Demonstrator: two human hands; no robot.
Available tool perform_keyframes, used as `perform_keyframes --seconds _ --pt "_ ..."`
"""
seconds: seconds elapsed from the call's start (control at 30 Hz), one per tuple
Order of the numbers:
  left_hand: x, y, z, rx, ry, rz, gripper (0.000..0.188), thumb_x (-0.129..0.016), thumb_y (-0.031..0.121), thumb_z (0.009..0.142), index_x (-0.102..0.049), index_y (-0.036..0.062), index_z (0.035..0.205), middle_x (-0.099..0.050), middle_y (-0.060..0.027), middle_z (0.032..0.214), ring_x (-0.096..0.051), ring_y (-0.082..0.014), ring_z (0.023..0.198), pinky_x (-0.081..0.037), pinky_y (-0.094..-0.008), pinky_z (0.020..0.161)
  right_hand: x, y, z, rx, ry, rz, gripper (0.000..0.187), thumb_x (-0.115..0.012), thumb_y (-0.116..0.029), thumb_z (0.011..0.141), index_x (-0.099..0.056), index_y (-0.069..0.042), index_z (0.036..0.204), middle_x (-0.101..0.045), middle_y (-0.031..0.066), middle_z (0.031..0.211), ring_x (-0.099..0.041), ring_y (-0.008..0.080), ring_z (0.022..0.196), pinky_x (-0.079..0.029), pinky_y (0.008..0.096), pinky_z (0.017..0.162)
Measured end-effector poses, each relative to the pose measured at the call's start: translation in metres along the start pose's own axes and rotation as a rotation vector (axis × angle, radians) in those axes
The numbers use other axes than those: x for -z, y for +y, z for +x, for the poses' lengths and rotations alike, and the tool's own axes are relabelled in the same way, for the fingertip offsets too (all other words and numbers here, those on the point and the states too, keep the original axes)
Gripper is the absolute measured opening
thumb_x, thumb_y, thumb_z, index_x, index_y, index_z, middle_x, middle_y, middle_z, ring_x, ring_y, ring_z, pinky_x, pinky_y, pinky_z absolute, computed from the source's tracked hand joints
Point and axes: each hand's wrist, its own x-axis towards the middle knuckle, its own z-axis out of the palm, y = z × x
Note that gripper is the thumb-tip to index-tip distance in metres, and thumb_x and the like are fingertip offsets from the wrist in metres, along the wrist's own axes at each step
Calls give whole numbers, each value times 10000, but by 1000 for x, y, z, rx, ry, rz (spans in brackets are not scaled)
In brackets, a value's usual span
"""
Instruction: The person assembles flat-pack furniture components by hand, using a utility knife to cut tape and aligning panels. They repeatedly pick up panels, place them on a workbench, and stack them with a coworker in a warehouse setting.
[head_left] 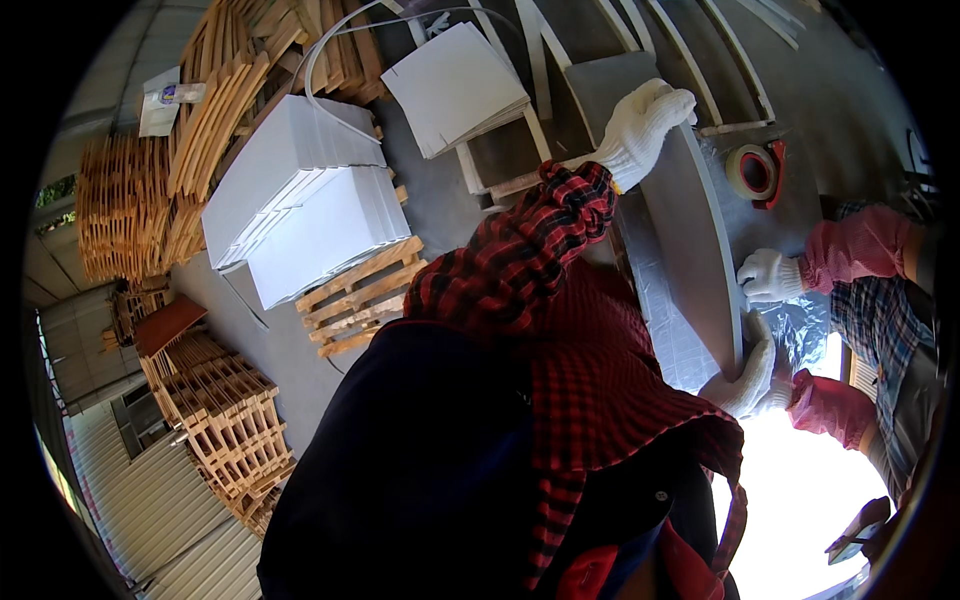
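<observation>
A long grey panel (690, 240) stands tilted on its edge between my two hands, over a surface covered in shiny clear film (655, 300). My left hand (645, 130), in a white knit glove, is curled over the panel's upper end. My right hand (740, 385), gloved the same way, grips its lower end, the fingers lying along the outer face. Across the panel, a co-worker's gloved hand (770, 275) rests close to its outer side. The co-worker's other hand (778, 395) is beside my right hand, partly hidden.
A red tape dispenser (755, 172) lies past the panel. White flat sheets (455, 90) are stacked on a pale frame (540, 60). White cartons (315, 200) sit on a wooden pallet (365, 295) to the left. More pallets (225, 430) are piled beyond. A co-worker's sleeve (855, 250) is at right.
</observation>
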Motion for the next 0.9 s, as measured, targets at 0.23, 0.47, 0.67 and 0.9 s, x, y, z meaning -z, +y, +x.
perform_keyframes --seconds 0.23,0.47,0.67,0.9 --pt "-10 -8 6 -92 72 23 277 -562 306 963 -640 49 894 -658 -28 857 -514 -111 866 -354 -274 916 10 8 15 29 -129 199 527 -292 -349 1056 -584 57 1223 -639 171 1154 -619 247 1041 -465 356 943" --pt "-5 -10 11 -113 51 175 400 -456 342 984 -651 17 857 -682 -120 921 -596 -228 962 -374 -366 996 20 68 -3 -221 -224 658 747 -266 -610 1009 -568 22 1270 -616 181 1237 -585 304 1155 -408 427 1033" --pt "1 -1 6 -78 -35 146 378 -434 314 992 -622 1 894 -668 -131 940 -594 -225 963 -396 -362 980 3 131 -56 -564 -89 317 624 -347 -511 986 -584 15 1224 -640 182 1167 -610 306 1093 -435 412 984" --pt "3 22 3 49 -157 155 328 -496 343 996 -627 44 972 -652 -59 969 -573 -154 945 -411 -289 898 -53 141 -52 -521 -62 42 472 -429 -388 952 -627 -13 1159 -667 164 1097 -637 285 1026 -466 385 926"
